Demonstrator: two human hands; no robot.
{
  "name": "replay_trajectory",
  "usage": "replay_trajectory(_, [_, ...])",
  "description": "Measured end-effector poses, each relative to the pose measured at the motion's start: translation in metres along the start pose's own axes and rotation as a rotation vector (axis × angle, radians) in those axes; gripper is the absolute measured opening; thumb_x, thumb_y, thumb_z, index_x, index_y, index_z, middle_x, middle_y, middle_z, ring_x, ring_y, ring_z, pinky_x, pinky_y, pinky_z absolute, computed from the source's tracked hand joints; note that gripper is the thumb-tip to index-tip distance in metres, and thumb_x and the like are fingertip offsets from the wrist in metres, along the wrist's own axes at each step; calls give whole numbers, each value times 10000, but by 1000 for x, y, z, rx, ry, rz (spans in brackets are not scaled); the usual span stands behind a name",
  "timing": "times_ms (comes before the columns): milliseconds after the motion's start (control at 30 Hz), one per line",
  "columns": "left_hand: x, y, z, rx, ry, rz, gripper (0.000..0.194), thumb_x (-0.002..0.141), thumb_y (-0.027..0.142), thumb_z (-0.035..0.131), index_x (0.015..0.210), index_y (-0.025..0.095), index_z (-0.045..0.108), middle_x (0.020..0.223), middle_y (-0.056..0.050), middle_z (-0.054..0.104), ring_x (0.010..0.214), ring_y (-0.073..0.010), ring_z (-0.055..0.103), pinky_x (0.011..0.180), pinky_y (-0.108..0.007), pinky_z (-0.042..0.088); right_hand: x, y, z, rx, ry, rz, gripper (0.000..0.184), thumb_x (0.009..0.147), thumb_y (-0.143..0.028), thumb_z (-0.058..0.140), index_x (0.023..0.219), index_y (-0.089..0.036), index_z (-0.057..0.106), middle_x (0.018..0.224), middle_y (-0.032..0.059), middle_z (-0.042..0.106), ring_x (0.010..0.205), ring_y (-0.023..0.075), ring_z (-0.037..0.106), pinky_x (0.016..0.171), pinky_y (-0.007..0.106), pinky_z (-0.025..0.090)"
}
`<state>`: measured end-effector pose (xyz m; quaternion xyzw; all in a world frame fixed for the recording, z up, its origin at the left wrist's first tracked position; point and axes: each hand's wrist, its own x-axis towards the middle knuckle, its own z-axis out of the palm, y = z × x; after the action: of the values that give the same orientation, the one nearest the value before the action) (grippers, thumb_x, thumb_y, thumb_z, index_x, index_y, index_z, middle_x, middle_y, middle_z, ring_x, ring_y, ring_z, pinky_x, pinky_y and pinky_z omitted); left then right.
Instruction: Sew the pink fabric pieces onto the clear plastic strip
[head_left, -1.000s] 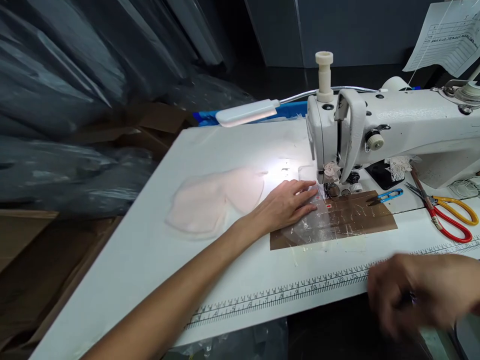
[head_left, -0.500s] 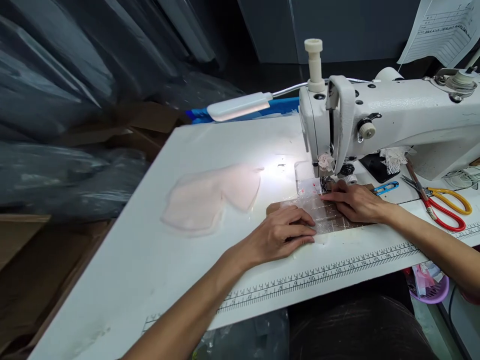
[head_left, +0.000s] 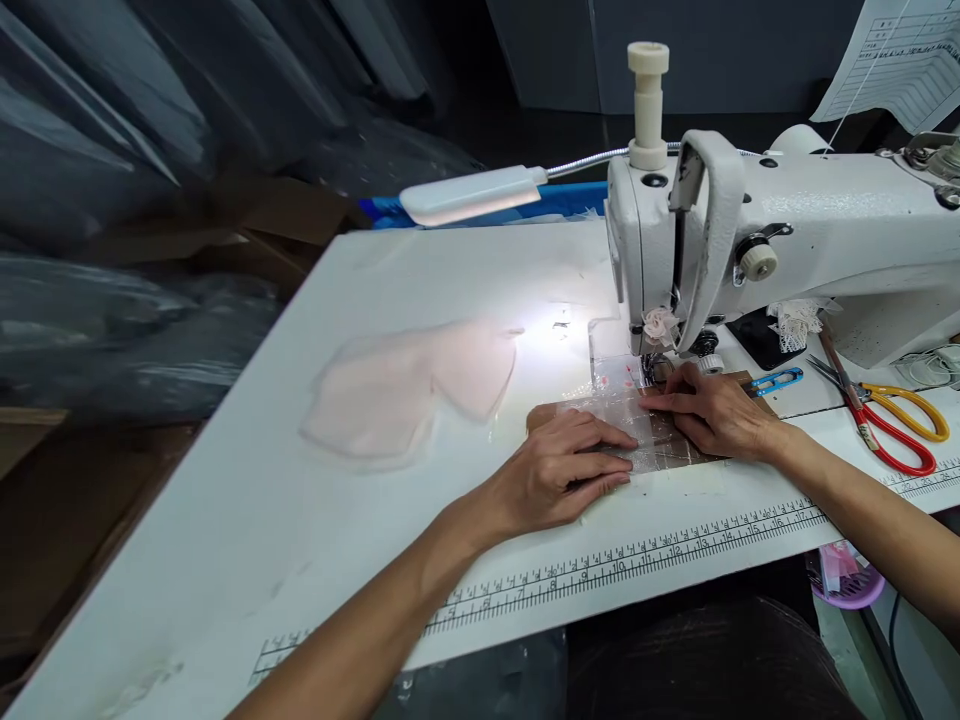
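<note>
Hands [head_left: 566,465] on clear sheet [head_left: 654,430]; brown pc. [head_left: 541,414] underneath, part. hidden.

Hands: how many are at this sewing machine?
2. The left hand is at the clear sheet's left side; the right hand is at its right, closer to the machine. No others show.

A white table [head_left: 300,520] with a ruler scale [head_left: 622,565] along its near edge carries a white sewing machine [head_left: 825,220] on its right part. A sheer pale pink piece [head_left: 375,395] lies flat towards the left; a brown sheet [head_left: 671,440] lies below the machine's head, and red-and-yellow-handled scissors [head_left: 864,402] lie further right.
</note>
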<state>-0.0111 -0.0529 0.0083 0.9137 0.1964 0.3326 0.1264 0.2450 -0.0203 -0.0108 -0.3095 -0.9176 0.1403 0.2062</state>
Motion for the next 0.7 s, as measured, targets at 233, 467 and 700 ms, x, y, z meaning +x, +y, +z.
replay_trajectory(233, [0,0,1,22,13,13,138,942,210,604,864,172,711,932,-68,749,761,-155,668,671,-322,549,1,-3,-2,-7,-28,29,367,958,-169,448,1239,-210,681,1049,126,562,887,208,565,791,379,528])
replay_trajectory(467, [-2,-3,4,15,22,28,141,946,216,604,868,165,711,916,-59,748,755,-151,671,657,-314,544,-1,-5,-6,137,111,140,385,927,-147,419,1197,-168,692,985,93,629,799,158,600,748,317,531])
replay_trajectory(700, [-4,-3,4,7,4,7,127,941,208,610,883,167,715,926,-59,750,788,-163,677,677,-329,544,-3,-12,-8,46,58,-125,369,902,-126,452,1130,-202,733,1011,98,635,893,183,592,771,338,525])
